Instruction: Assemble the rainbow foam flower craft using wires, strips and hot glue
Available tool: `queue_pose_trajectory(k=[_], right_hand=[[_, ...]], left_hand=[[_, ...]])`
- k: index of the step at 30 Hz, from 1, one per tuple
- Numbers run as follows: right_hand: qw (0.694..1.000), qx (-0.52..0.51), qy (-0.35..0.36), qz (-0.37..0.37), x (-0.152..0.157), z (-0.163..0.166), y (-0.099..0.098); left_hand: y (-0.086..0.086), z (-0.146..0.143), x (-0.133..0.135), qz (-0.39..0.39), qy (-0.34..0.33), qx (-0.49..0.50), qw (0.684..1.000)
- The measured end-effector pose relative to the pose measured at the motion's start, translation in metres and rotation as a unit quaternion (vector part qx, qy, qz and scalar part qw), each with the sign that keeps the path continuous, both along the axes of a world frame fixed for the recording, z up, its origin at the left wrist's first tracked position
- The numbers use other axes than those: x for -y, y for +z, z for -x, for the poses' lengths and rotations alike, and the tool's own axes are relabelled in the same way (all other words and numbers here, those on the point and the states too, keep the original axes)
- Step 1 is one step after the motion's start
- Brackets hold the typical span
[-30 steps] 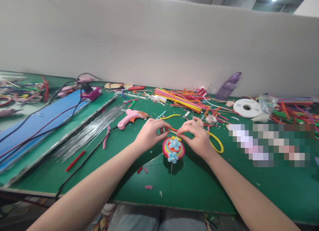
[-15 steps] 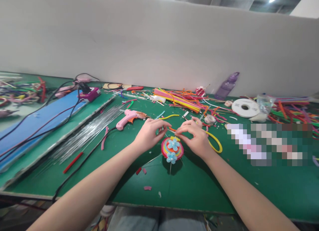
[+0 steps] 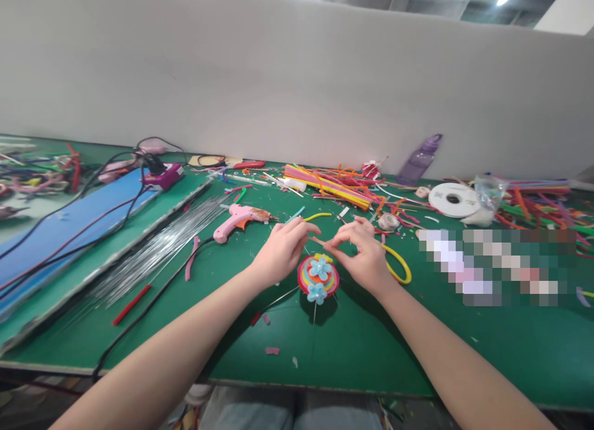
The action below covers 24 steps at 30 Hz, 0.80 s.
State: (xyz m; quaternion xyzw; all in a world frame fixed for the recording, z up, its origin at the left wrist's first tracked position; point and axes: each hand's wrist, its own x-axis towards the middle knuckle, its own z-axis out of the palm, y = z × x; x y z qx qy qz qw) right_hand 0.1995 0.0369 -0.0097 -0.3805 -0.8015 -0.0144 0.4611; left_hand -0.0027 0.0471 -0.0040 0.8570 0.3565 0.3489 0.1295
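A short orange pipe cleaner (image 3: 317,239) spans the gap between my hands, above the green table. My right hand (image 3: 361,249) is closed in a pinch on its right end. The fingers of my left hand (image 3: 284,249) are bent together at the other end; their tips partly hide it. Just below my hands is a round coiled ornament (image 3: 303,279) in red, yellow and orange, with two light blue flowers (image 3: 320,269) with pearly centres on it. Thin wires stick out from under the ornament. A yellow pipe cleaner loop (image 3: 404,268) lies beside my right hand.
A pink glue gun (image 3: 240,218) with a black cord lies left, next to a bundle of thin wires (image 3: 171,247). Behind are a heap of pipe cleaners (image 3: 327,185), a purple bottle (image 3: 417,164) and a white spool (image 3: 440,198). A purple power block (image 3: 162,176) sits back left.
My left index finger has straightened out over the orange pipe cleaner, and less of the strip shows. The whole view has shifted slightly; the ornament stays below my hands.
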Motion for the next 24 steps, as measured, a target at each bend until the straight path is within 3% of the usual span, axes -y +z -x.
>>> queue_pose_trajectory(k=[8,24], right_hand=[[0.999,-0.003,-0.002,-0.033,0.0022,0.0015,0.0024],[0.997,-0.023,-0.031,-0.064,0.0026,0.0035,0.0049]], left_hand=[[-0.0019,-0.0008,-0.0005,0.019,0.028,0.018,0.999],[0.0056,0.0007,-0.0036,0.034,0.011,0.098,0.995]])
